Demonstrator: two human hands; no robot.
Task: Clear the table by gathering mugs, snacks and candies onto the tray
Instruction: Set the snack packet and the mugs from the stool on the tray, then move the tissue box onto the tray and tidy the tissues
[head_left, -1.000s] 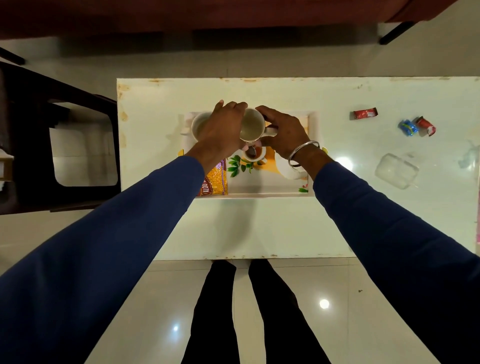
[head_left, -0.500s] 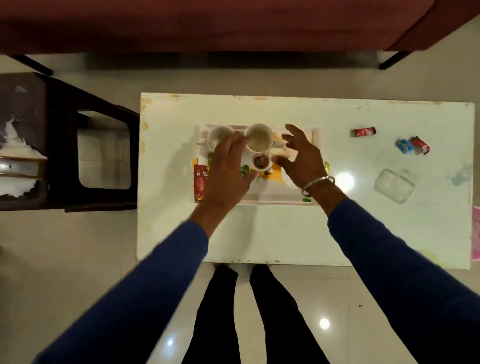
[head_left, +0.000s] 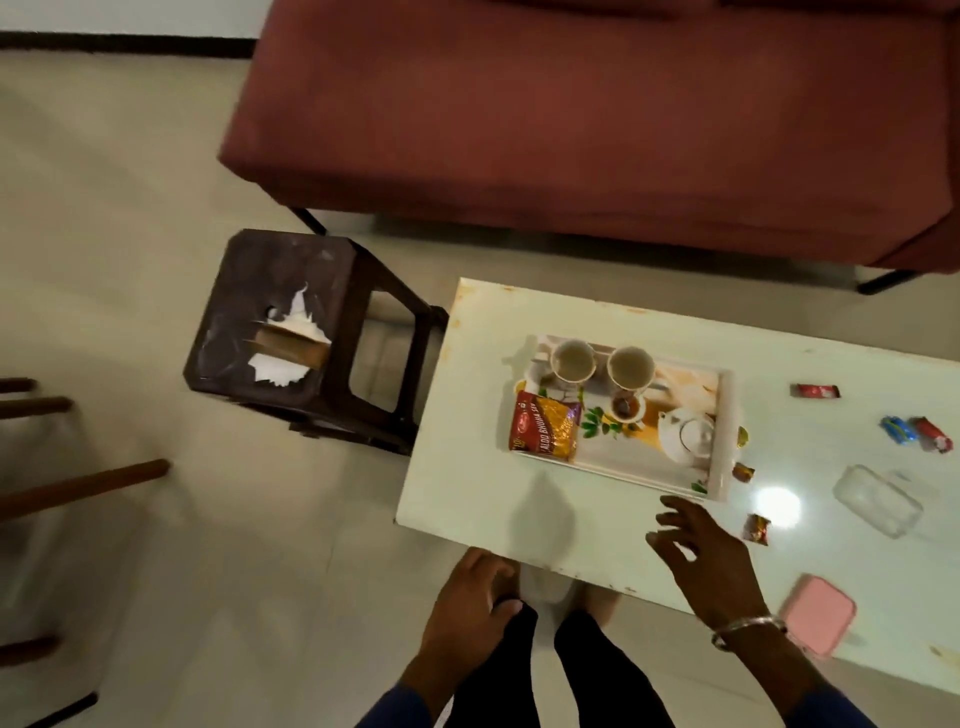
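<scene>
A printed white tray (head_left: 724, 431) lies on the white table (head_left: 467, 488). Two pale mugs (head_left: 573, 362) (head_left: 630, 369) stand side by side at its far edge, and a red-and-yellow snack packet (head_left: 545, 427) lies at its left end. Wrapped candies lie loose on the table: a red one (head_left: 814, 391), a blue one (head_left: 897, 429) beside another red one (head_left: 933, 435), and small dark ones (head_left: 743, 473) (head_left: 756, 529) near the tray's right end. My right hand (head_left: 701, 558) hovers empty over the table's near edge, fingers spread. My left hand (head_left: 470, 603) hangs empty below the table edge.
A clear plastic box (head_left: 877, 500) and a pink box (head_left: 821, 616) sit on the table's right part. A dark stool (head_left: 291, 332) with torn paper stands left of the table. A maroon sofa (head_left: 597, 114) runs behind it. Wooden chair rungs (head_left: 78, 486) show at far left.
Both hands let go of the mugs and drew back from the tray toward the table's near edge. The mugs now stand on the tray. The view swung left.
</scene>
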